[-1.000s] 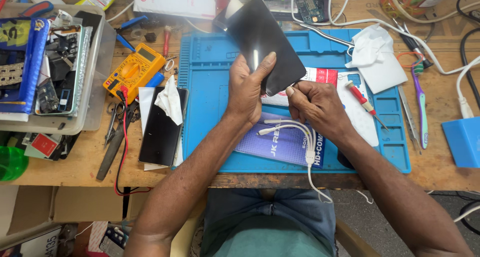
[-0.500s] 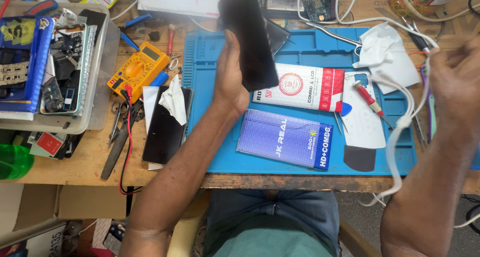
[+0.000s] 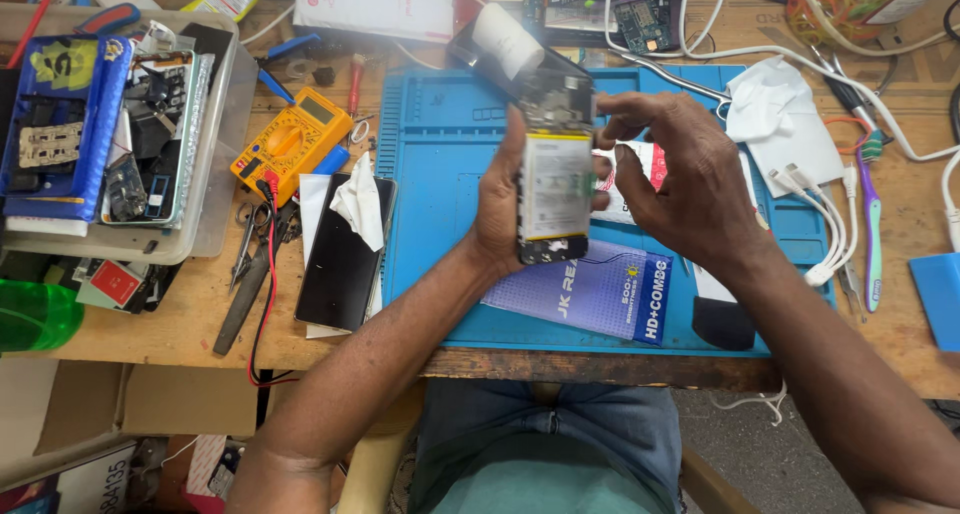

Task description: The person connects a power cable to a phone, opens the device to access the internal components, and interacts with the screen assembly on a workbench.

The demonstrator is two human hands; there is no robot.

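My left hand [image 3: 497,206] grips the opened phone [image 3: 555,174] by its left edge, fingers clamped on it from behind with the thumb side toward me, so its bare insides face up at me — battery in the middle, board at the far end. It hangs in the air above the blue mat [image 3: 440,174], not resting on anything. My forearm runs up from the lower left, wrist bent slightly inward to tilt the phone toward my eyes.

My right hand [image 3: 690,184] comes in from the right, wrist cocked, fingers curled toward the phone's right edge near its top. Whether they pinch the edge or only touch it I cannot tell — the picture is blurred there.

To do this well, I judge that the left grip should stay on the frame and off the battery, and the right fingertips should work lightly along the edge rather than press on the board.

Under the phone lie a purple packet [image 3: 610,289] and a red-and-white box [image 3: 650,164] on the mat. Further left on the counter [image 3: 200,324], well apart, sit a dark glass panel [image 3: 335,264] and a yellow multimeter [image 3: 290,144].
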